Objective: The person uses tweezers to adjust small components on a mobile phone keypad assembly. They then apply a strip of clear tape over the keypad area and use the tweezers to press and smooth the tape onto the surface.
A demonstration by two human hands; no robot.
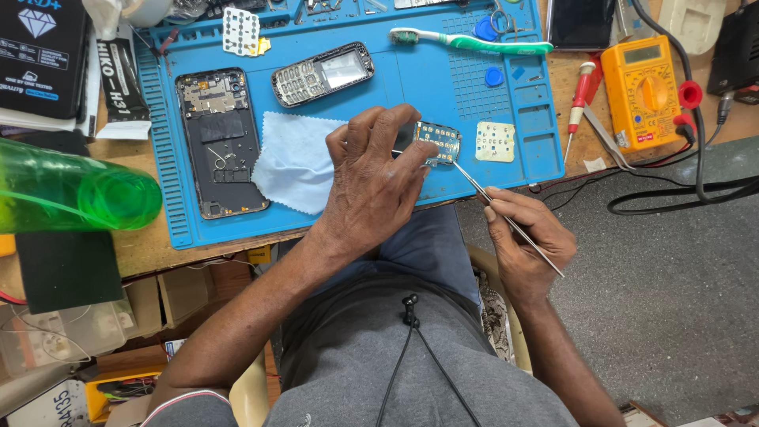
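The left hand (371,186) pins a small keypad circuit board (437,141) on the blue silicone repair mat (443,87). The right hand (526,241) grips thin steel tweezers (506,220), tips at the board's edge. Step in hand: probing the board; further work calls for steady fine pressure.

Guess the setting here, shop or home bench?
Probably a phone repair bench: a blue work mat holds an opened phone and a keypad phone frame, with a yellow multimeter beside it.
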